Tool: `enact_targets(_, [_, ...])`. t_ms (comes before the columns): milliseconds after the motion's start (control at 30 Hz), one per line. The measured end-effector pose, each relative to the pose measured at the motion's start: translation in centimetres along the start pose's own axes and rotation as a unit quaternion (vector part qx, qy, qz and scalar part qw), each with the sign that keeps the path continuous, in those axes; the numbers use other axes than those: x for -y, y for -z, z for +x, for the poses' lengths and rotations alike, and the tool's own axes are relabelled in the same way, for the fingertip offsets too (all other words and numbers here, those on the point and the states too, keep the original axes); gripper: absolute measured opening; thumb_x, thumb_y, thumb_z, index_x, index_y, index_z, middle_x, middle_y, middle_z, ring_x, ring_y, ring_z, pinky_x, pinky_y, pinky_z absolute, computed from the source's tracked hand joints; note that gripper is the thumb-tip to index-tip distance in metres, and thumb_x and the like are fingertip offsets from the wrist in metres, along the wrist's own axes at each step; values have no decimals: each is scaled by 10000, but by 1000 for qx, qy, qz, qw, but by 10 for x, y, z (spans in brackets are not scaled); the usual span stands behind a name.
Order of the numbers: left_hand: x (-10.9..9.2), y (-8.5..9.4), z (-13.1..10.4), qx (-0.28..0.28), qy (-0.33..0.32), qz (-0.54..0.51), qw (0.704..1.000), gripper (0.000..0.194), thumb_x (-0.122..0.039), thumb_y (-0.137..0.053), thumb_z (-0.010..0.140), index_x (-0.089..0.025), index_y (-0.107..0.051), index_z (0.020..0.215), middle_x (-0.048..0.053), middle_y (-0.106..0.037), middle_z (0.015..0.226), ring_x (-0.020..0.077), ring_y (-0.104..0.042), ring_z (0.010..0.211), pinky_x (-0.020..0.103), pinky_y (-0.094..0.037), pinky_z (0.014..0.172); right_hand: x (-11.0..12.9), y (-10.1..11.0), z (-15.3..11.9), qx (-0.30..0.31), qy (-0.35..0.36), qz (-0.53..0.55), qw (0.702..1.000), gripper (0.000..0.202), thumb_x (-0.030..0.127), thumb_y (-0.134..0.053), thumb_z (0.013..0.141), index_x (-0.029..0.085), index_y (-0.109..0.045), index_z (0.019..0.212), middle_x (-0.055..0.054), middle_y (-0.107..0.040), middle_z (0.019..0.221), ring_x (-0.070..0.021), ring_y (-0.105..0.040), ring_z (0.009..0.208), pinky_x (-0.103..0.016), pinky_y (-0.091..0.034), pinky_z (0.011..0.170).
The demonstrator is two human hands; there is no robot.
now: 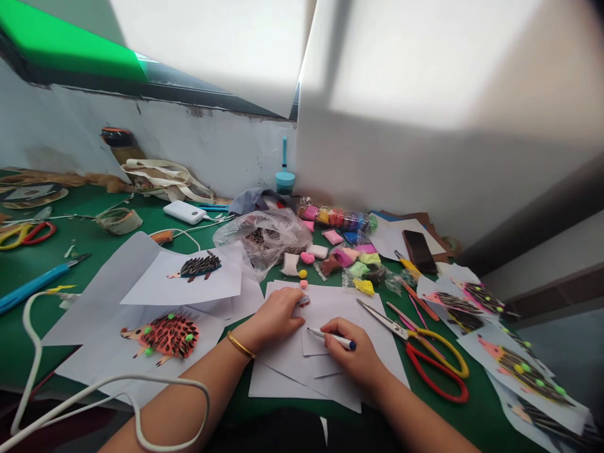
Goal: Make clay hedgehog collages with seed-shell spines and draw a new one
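Note:
My right hand (353, 347) grips a white marker pen (334, 338) with a dark blue end, its black tip pointing left over a small white sheet (315, 345). That sheet lies on top of a loose stack of white paper (274, 385). On the left side of the stack rests my left hand (279, 318), fingers curled together. A small grey-blue thing (302, 301) shows at its fingertips, too small to name. Just beyond the fingers sit a pink lump of clay (304, 285) and a yellow ball (302, 274).
Large scissors (418, 346) with red and yellow handles lie right of the paper. Several seed-covered hedgehog pictures (163, 340) lie at both sides. Behind are clay packets (333, 236), a plastic bag of seeds (264, 239) and a phone (419, 250). A white cable (141, 379) loops at the left front.

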State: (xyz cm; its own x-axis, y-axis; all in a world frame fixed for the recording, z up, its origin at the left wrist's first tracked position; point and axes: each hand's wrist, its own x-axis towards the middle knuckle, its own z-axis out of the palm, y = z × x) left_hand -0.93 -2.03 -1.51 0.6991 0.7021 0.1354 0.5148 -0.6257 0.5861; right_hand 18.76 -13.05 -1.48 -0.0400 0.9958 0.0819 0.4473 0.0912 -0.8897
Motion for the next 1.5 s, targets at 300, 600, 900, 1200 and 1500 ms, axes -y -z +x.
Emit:
enact_targets(300, [-1, 0, 0, 0, 3, 4, 1000, 387, -155, -671, 706, -206, -605, 1084, 68, -638, 1113, 256, -562, 1072, 364, -430, 923, -1, 0, 1, -2, 8, -8, 1000, 112, 231, -559, 843, 209, -660, 884, -10, -685, 854, -175, -630, 816, -270, -469, 745])
enact_targets(600, [0, 0, 1, 3, 3, 1, 1000, 379, -160, -674, 704, -201, -608, 1075, 64, -640, 1094, 252, -565, 1056, 363, -430, 916, -1, 0, 0, -1, 14, -10, 1000, 115, 235, -556, 845, 209, -660, 885, -12, -687, 849, -174, -631, 805, -269, -472, 736])
enact_targets(900, [1, -1, 0, -6, -3, 6, 1000, 381, -157, -672, 705, -210, -604, 1076, 59, -637, 1089, 248, -565, 1050, 357, -432, 910, 1, 0, 0, -4, 10, -10, 1000, 109, 232, -559, 844, 206, -660, 876, -11, -684, 843, -173, -630, 808, -270, -473, 743])
enact_targets(1200, [-1, 0, 0, -1, 2, 8, 1000, 388, -168, -689, 709, -208, -603, 1086, 65, -638, 1105, 254, -561, 1070, 368, -428, 922, 0, 0, 0, 7, 13, -22, 1000, 119, 233, -553, 849, 213, -661, 897, -19, -693, 878, -181, -635, 838, -283, -477, 766])
enact_targets(1500, [0, 0, 0, -2, 0, 11, 1000, 381, -170, -696, 713, -203, -603, 1081, 66, -636, 1101, 252, -563, 1062, 367, -430, 917, -3, -2, -1, -6, 19, -34, 999, 111, 215, -557, 839, 217, -662, 875, -11, -695, 866, -177, -637, 835, -276, -477, 769])
